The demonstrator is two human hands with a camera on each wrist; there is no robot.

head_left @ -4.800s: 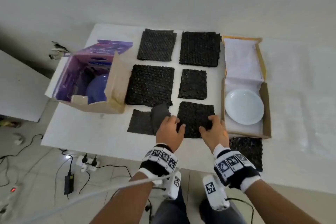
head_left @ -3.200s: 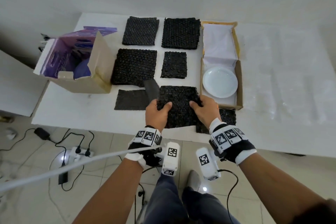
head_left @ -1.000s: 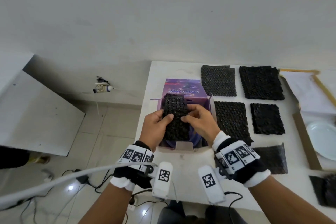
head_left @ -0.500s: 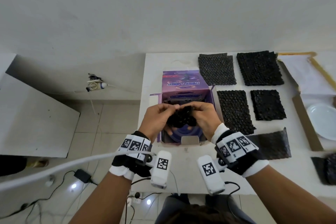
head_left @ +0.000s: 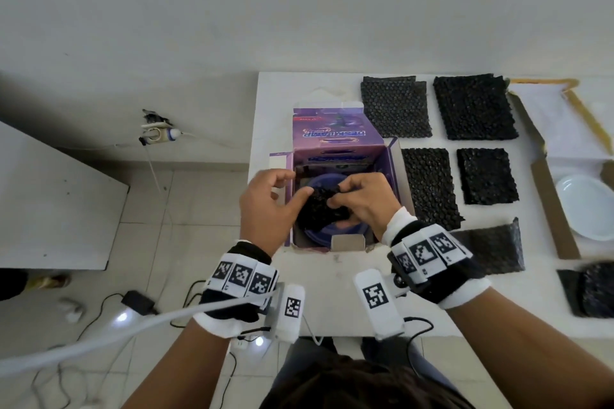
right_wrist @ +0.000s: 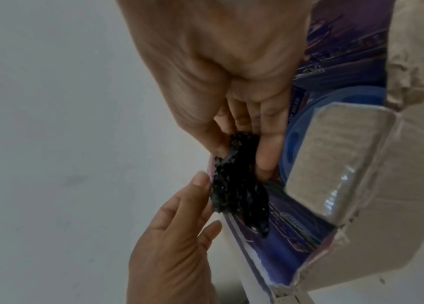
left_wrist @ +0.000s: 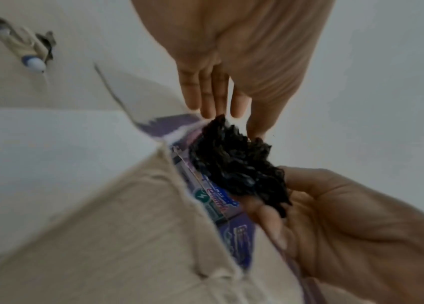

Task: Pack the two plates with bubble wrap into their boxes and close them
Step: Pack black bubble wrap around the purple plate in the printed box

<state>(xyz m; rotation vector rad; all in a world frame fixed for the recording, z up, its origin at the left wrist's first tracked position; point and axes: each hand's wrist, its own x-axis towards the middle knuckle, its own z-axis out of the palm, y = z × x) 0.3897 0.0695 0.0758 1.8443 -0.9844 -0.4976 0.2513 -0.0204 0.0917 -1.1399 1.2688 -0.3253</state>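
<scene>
The left hand [head_left: 265,199] is beside the purple box's [head_left: 339,143] left wall, fingers loosely extended and holding nothing; only its thumb tip touches the crumpled bubble wrap [head_left: 324,209]. That black wad sits over the box mouth, above the blue plate [head_left: 345,231] lying inside. The right hand [head_left: 362,199] pinches the wad between thumb and fingers. Step in hand, as I judge it: padding the first plate. The next move calls for pressing the wad down onto the plate, then folding the flaps shut. Further right on the bench [head_left: 332,295], spare bubble wrap sheets [head_left: 475,106] lie flat. At the far right the white plate [head_left: 584,206] rests in the open brown box [head_left: 551,209], uncovered.
</scene>
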